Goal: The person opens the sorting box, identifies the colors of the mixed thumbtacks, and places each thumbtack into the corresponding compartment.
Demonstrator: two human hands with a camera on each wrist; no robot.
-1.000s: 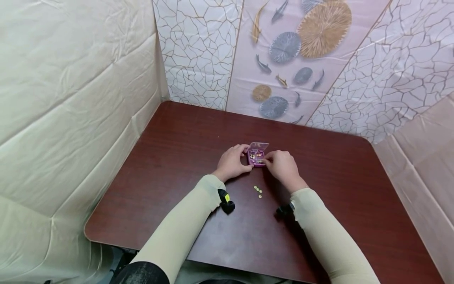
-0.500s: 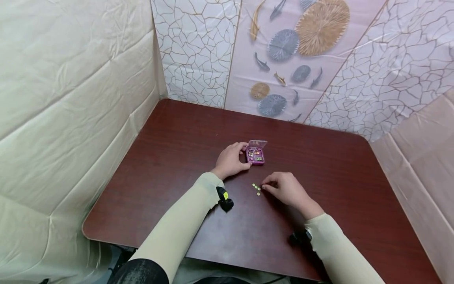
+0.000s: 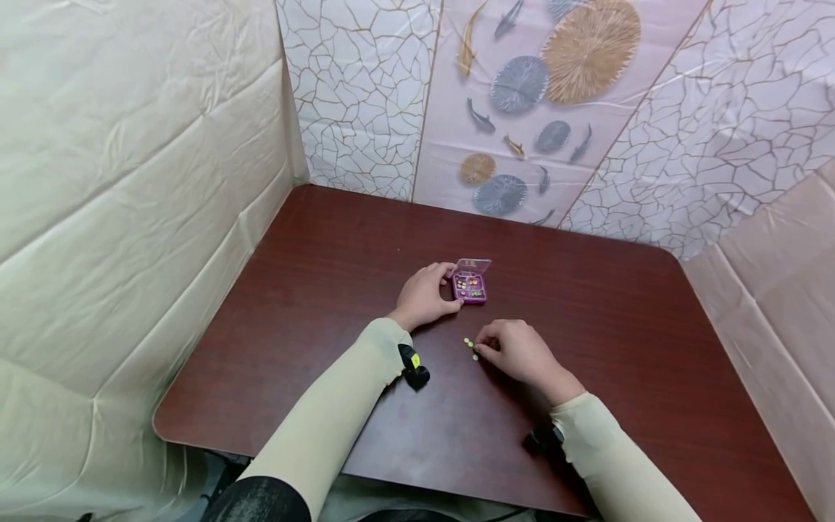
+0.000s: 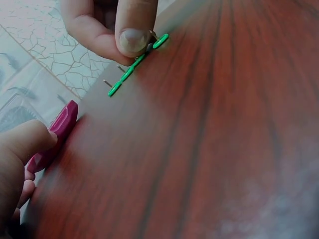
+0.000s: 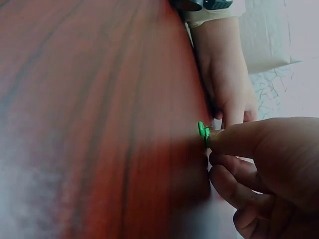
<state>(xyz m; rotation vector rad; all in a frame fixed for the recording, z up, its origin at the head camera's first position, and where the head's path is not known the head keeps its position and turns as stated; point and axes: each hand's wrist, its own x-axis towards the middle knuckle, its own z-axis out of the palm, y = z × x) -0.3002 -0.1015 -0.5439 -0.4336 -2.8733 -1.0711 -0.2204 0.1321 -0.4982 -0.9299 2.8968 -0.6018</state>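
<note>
In the head view, a small purple case (image 3: 471, 300) with its clear lid raised lies on the table, and its compartments hold small coloured tacks. My left hand (image 3: 422, 296) holds the case from the left, thumb at the near corner and fingers at the far side. A few green thumbtacks (image 4: 114, 89) lie on their flat heads, pins up, in the left wrist view. My right hand (image 3: 518, 351) has thumb and index fingertip together on one tack of this group; the fingertips partly hide it. Beside those fingertips, another green thumbtack (image 5: 201, 128) shows in the right wrist view.
The dark red-brown table (image 3: 313, 290) reaches to a patterned backdrop (image 3: 365, 109) behind and a pale cloth wall (image 3: 143, 181) on the left. A black wrist camera (image 3: 415, 373) sits at the left cuff.
My right hand has moved from the case back toward me to the loose thumbtacks, then slightly left onto them. The left hand has stayed on the case.
</note>
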